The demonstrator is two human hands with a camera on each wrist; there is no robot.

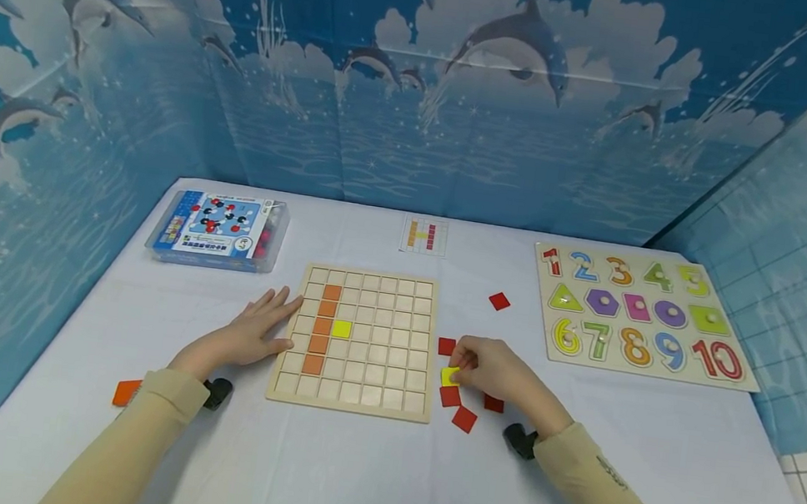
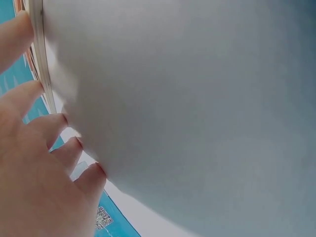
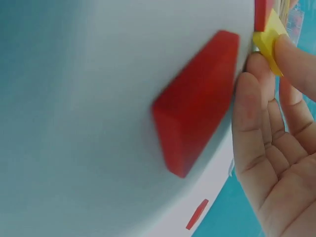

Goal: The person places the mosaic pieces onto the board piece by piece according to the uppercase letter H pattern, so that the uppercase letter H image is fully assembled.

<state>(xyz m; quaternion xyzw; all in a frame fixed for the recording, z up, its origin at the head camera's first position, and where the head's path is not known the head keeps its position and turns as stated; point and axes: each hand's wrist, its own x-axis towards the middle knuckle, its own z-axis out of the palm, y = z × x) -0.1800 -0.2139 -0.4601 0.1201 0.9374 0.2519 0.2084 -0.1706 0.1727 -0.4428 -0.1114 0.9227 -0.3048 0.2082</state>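
Observation:
A wooden grid board (image 1: 373, 404) lies in the middle of the table. On it are a column of several orange square tiles (image 1: 322, 326) and one yellow square tile (image 1: 341, 328) to their right. My left hand (image 1: 246, 333) touches the board's left edge, its fingers spread; fingertips meet the wooden side in the left wrist view. Beyond the board's right side, my right hand (image 1: 498, 373) pinches another yellow tile (image 3: 269, 42) between thumb and fingers. Red square tiles lie around that hand, including one red tile (image 1: 463, 419) nearer the front and one large in the right wrist view (image 3: 197, 103).
A small pattern card (image 1: 425, 238) lies behind the board. At the back left sits a clear plastic box (image 1: 217, 231) with a molecule picture. A number-and-shape puzzle board (image 1: 641, 315) lies at the right. An orange piece (image 1: 126, 393) is beside the left sleeve.

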